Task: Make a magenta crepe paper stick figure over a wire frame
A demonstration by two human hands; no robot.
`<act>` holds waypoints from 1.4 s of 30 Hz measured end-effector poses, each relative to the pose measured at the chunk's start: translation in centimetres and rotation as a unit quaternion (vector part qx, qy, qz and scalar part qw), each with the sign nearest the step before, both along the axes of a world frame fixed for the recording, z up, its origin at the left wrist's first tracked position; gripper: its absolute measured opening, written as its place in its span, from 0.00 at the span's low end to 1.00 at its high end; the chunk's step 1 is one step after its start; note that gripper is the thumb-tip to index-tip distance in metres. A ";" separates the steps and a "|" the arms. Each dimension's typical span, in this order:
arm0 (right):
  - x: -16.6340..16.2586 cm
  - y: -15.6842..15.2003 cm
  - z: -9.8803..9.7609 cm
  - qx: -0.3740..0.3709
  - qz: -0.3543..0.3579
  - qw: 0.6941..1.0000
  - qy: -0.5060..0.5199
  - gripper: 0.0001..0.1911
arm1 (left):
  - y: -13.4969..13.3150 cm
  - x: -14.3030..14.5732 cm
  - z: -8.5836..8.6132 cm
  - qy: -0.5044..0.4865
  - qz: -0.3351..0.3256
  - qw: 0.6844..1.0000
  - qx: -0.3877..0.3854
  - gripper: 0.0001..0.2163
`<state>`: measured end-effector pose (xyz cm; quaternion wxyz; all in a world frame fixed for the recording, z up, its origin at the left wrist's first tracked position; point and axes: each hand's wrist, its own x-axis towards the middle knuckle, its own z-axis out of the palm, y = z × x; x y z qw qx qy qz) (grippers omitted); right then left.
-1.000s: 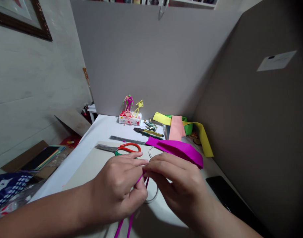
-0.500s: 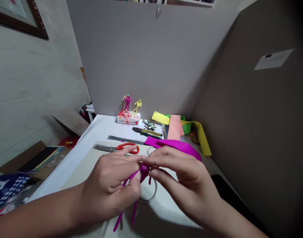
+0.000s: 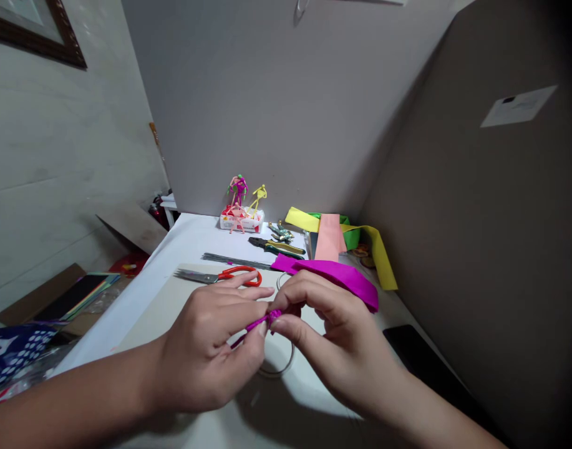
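Between my two hands is a small magenta wrapped figure point(image 3: 275, 316), with a rounded knob at its end and thin limbs trailing left. My left hand point(image 3: 215, 343) pinches it between thumb and index finger, the other fingers stretched out. From the other side, my right hand point(image 3: 332, 337) closes thumb and fingertips on the knob. Most of the figure is hidden behind my fingers. A ring of thin wire point(image 3: 279, 374) lies on the board beneath my hands. Just beyond my left hand are scissors with red handles point(image 3: 241, 275).
Behind the scissors lie a bundle of grey wires point(image 3: 234, 259) and pliers point(image 3: 276, 247). A magenta paper strip point(image 3: 342, 280) curls past my right hand, near peach point(image 3: 330, 237) and yellow strips point(image 3: 379, 255). Small figures point(image 3: 239, 190) stand on a white-red pack point(image 3: 242, 220). A black phone-like slab point(image 3: 421, 355) lies right.
My right thumb and fingertips have closed in on the magenta knob. The figure's long limbs, which hung below my left hand, are now mostly out of sight.
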<state>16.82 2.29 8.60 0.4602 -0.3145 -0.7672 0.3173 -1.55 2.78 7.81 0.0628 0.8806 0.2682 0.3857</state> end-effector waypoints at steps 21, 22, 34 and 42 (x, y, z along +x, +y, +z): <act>-0.1 1.4 -1.6 0.059 -0.038 0.995 0.074 0.12 | 0.5 0.0 0.1 -0.132 0.028 0.934 -0.331 0.12; 0.0 1.4 -1.4 0.015 -0.028 0.996 0.078 0.10 | 0.5 0.0 0.2 -0.130 0.032 0.933 -0.335 0.13; 0.0 1.1 -0.9 -0.023 -0.020 0.997 0.073 0.07 | 0.3 0.0 0.7 -0.127 0.017 0.920 -0.370 0.14; -0.2 0.6 -0.6 0.014 -0.038 0.998 0.050 0.06 | 0.3 -0.1 0.7 -0.131 -0.009 0.914 -0.384 0.16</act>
